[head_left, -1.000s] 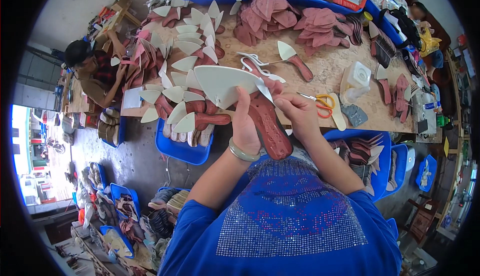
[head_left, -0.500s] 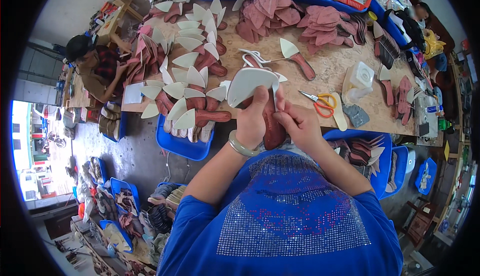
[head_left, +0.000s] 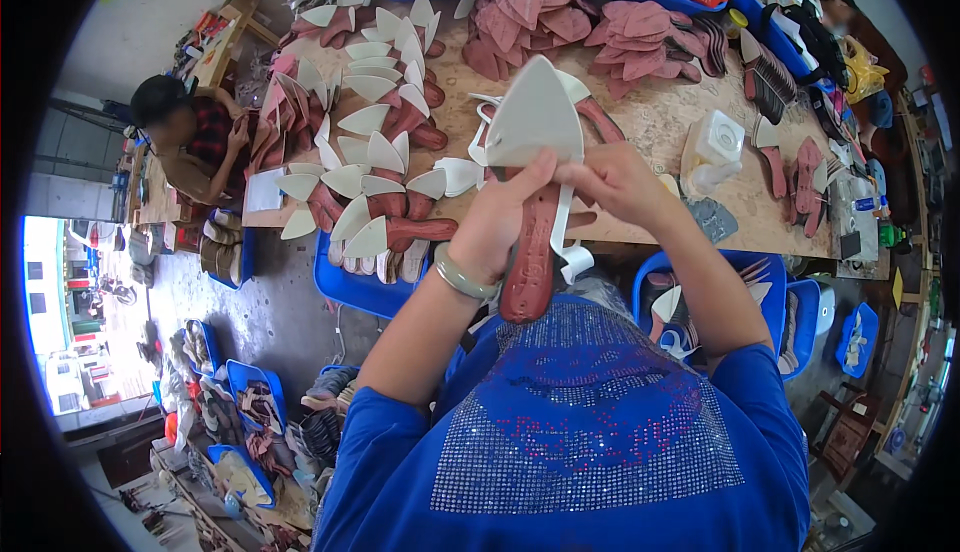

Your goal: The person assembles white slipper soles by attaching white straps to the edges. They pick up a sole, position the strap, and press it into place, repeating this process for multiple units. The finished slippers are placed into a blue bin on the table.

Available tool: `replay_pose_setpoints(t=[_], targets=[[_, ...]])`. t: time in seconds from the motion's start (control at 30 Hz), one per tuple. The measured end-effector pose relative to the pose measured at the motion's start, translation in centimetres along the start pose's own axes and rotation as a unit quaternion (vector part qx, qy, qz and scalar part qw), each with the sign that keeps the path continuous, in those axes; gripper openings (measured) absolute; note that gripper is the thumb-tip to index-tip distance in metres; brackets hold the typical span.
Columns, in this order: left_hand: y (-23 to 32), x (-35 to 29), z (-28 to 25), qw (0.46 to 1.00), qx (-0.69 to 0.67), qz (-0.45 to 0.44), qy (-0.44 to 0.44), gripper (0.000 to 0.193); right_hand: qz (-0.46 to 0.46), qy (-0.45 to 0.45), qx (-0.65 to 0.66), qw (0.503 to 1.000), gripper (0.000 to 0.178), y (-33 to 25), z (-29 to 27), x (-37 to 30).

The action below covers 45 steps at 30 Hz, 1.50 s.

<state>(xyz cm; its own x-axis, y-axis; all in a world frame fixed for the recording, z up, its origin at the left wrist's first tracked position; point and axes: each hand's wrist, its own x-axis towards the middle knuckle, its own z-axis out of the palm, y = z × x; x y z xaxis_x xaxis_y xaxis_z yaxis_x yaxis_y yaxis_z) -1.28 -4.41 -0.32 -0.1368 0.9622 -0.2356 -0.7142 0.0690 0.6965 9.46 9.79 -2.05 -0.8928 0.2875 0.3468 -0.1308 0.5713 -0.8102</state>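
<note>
My left hand point(head_left: 497, 220) is closed around the middle of a shoe sole point(head_left: 530, 262) with a reddish-brown back half and a pale pointed front. The sole stands with its pale tip up, away from me. My right hand point(head_left: 622, 184) pinches a narrow white strip point(head_left: 570, 252) at the sole's right edge; the strip's free end hangs and curls beside the brown half. Behind the held sole, partly covered, lie another sole point(head_left: 603, 124) and a looped white strip point(head_left: 480, 132) on the wooden table point(head_left: 660, 132).
Several finished-looking soles point(head_left: 385, 187) lie in rows on the left. Piles of reddish pieces point(head_left: 525, 22) sit at the back. A clear plastic container point(head_left: 712, 152) stands right. Blue bins point(head_left: 365, 287) stand below the table edge. Another person point(head_left: 190, 137) works at the far left.
The held sole has turned so its tip points away from me and its flat pale front shows. My right hand has moved up and right along the edge; the white strip's end hangs free.
</note>
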Motion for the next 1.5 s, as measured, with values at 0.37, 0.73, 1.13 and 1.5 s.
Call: replay_pose_setpoints(t=[0.37, 0.73, 1.13, 1.5], targets=[[-3.1, -1.2, -0.1, 0.992, -0.023, 0.105, 0.062, 0.027, 0.007, 0.017, 0.140, 0.990, 0.036, 1.7, 2.5, 0.0], [-1.4, -2.2, 0.8, 0.956, -0.053, 0.264, 0.118, 0.030, 0.087, 0.117, 0.148, 0.978, 0.014, -3.6, 2.8, -4.5], [-1.2, -4.0, 2.2, 0.935, 0.015, 0.302, 0.184, 0.037, 0.154, 0.106, 0.244, 0.952, 0.009, -4.8, 4.7, -6.1], [-0.1, -5.7, -0.8, 0.733, 0.678, -0.003, 0.052, 0.049, -0.008, 0.080, -0.137, 0.987, 0.009, -1.9, -0.1, -4.0]])
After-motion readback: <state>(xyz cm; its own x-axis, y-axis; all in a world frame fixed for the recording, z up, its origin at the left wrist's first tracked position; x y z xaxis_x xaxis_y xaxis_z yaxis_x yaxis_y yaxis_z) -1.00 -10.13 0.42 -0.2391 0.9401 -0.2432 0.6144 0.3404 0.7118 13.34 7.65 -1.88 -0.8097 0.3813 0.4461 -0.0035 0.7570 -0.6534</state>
